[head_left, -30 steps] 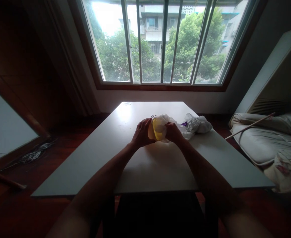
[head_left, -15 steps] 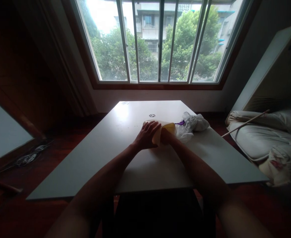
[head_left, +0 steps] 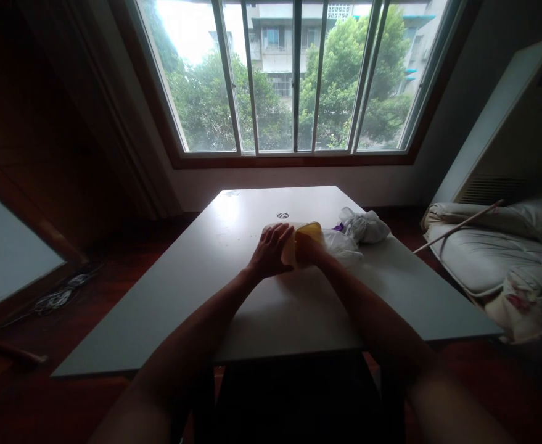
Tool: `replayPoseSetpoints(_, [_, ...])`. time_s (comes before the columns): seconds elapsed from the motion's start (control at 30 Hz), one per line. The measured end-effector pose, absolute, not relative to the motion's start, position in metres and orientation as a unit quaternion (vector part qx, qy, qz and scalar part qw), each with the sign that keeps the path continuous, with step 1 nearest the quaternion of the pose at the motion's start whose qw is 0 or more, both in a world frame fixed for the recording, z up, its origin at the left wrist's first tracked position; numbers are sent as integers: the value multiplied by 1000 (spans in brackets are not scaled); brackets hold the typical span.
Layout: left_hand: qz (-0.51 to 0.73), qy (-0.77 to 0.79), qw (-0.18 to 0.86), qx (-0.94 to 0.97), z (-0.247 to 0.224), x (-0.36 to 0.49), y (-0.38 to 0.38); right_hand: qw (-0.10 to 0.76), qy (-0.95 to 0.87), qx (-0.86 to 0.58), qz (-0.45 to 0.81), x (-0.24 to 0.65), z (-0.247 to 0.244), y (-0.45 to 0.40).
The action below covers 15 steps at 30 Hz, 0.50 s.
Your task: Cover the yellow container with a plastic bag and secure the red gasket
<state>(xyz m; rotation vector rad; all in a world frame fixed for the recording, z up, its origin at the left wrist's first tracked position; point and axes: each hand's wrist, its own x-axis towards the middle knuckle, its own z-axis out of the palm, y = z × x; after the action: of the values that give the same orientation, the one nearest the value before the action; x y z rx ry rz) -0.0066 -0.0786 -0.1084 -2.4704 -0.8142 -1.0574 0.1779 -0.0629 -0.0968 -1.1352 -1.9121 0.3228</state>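
Note:
A pale yellow, translucent container (head_left: pixel 311 230) is held near the middle of the white table (head_left: pixel 169 308), its yellow-rimmed opening towards the right. My left hand (head_left: pixel 272 251) is wrapped round its left side, fingers over the top and thumb below. Into the opening reaches my right hand (head_left: pixel 311 254), the fingers hidden inside; whether they hold anything cannot be seen. Just right of the container lies a crumpled, whitish plastic bag (head_left: pixel 365 226) with a purple strip (head_left: pixel 338 227) by it.
A round dark mark (head_left: pixel 282 216) shows on the table beyond my hands. A thin stick (head_left: pixel 460 227) leans across a pale padded cushion (head_left: pixel 474 253) at the right. Cables (head_left: pixel 58 299) lie on the floor at the left, and a window (head_left: pixel 293 80) is ahead.
The container has tilted slightly, so more of its yellow opening shows. Both hands stay on or in it, with only a small shift. The view has moved a little.

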Motion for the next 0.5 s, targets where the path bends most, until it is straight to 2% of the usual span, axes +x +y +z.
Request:
replayPoseSetpoints(0.1, [-393,-307,170,-850,-110,-12,-74,375,-826,-402,127,188,-94,-63])
replayPoseSetpoints(0.27, [-401,-327,163,-840,-111,-15,-71,371,-821,-406,154,194,-92,-64])
replayPoseSetpoints(0.4, [-397,-306,159,-851,-107,-10,-76,323,-842,-392,183,188,-97,-63])
replayPoseSetpoints(0.5, [-385,-276,165,-865,-105,-3,-82,359,-822,-418,144,181,-104,-60])
